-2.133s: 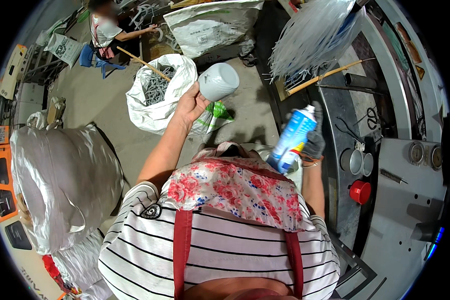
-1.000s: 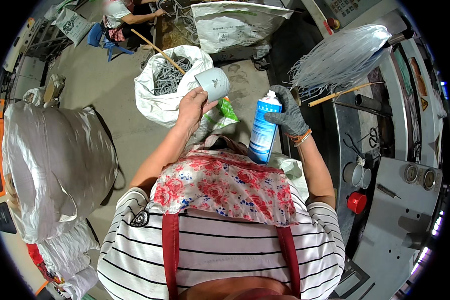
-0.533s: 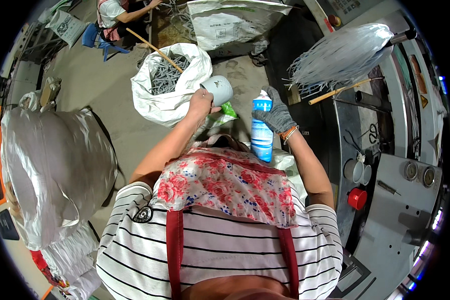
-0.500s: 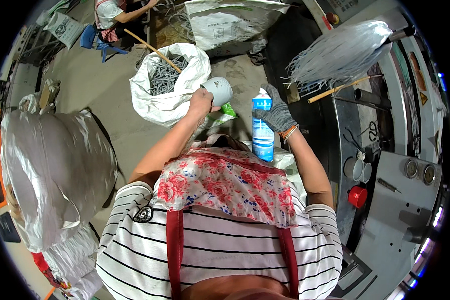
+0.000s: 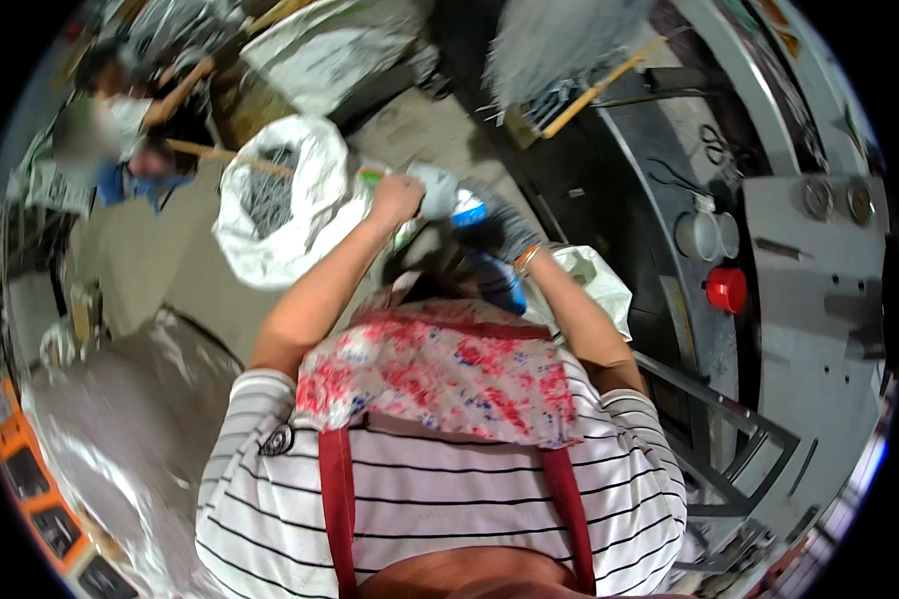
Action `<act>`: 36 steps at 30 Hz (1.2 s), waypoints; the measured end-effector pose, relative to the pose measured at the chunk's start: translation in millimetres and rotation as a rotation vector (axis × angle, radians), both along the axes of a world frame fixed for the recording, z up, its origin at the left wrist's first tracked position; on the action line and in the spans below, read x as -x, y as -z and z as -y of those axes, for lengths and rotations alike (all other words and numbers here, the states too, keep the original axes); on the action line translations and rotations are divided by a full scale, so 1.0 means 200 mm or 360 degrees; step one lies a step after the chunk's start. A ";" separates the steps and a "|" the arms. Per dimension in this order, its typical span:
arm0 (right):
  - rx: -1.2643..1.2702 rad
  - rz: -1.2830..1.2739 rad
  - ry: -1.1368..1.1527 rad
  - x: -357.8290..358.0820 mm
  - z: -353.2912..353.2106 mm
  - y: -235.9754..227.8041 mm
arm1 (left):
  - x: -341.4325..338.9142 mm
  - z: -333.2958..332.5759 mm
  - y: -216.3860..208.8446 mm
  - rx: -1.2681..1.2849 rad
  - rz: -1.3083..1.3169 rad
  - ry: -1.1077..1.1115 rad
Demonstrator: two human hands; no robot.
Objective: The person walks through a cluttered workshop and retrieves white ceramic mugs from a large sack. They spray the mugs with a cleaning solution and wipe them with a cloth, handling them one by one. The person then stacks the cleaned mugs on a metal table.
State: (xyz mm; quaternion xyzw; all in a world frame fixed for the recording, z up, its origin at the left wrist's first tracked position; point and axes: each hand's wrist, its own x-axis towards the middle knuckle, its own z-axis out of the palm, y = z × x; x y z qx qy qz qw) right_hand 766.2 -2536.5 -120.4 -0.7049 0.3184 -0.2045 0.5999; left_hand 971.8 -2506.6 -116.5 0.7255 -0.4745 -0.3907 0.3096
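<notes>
My bare left hand point(image 5: 398, 198) grips a pale grey cup point(image 5: 434, 190) in front of my chest. Just right of it, my right hand point(image 5: 504, 230), in a grey knitted glove, is wrapped round a blue and white can point(image 5: 502, 284). The can is tilted, its upper end leaning toward the cup; whether the two touch is unclear. Part of the can is covered by the gloved fingers, and the picture is blurred there. Beyond my left hand stands an open white sack point(image 5: 238, 235) holding many thin grey pieces point(image 5: 272, 205) and a wooden stick point(image 5: 215, 152).
A large wrapped bundle point(image 5: 135, 399) bulks at left. At right are a metal machine bench point(image 5: 809, 329), grey cups point(image 5: 697, 236) and a red cup point(image 5: 726, 290). Pale strands point(image 5: 559, 50) hang at the upper right. Another person point(image 5: 130, 120) sits at the far left.
The view has swung, shifting the surroundings. My right hand has brought the can nearer the cup and tilted it from upright, its top leaning left. My left hand still holds the cup.
</notes>
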 end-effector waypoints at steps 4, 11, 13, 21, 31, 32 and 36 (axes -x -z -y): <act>0.0599 -0.0345 0.0242 0.05 -0.06 -0.24 | 0.04 0.07 -0.07 0.0060 -0.0028 0.0101; 0.0670 -0.0205 0.0527 0.19 -0.07 -0.26 | 0.14 0.13 -0.02 -0.0317 -0.0589 0.0030; 0.0359 -0.0494 0.0511 0.21 -0.05 -0.22 | 0.14 0.13 -0.02 -0.0402 -0.0695 -0.0131; 0.0501 -0.0275 0.0776 0.39 -0.06 -0.11 | 0.33 0.22 -0.04 -0.0201 -0.0642 0.0131; 0.0926 -0.0159 0.0746 0.47 -0.02 -0.15 | 0.43 0.21 -0.20 0.0154 0.0139 0.0351; 0.1156 -0.0211 0.0694 0.49 -0.02 -0.12 | 0.44 0.22 -0.18 0.0205 0.0198 0.0371; 0.0662 -0.0232 0.0758 0.44 0.02 -0.17 | 0.49 0.26 -0.16 0.0227 0.0179 0.0358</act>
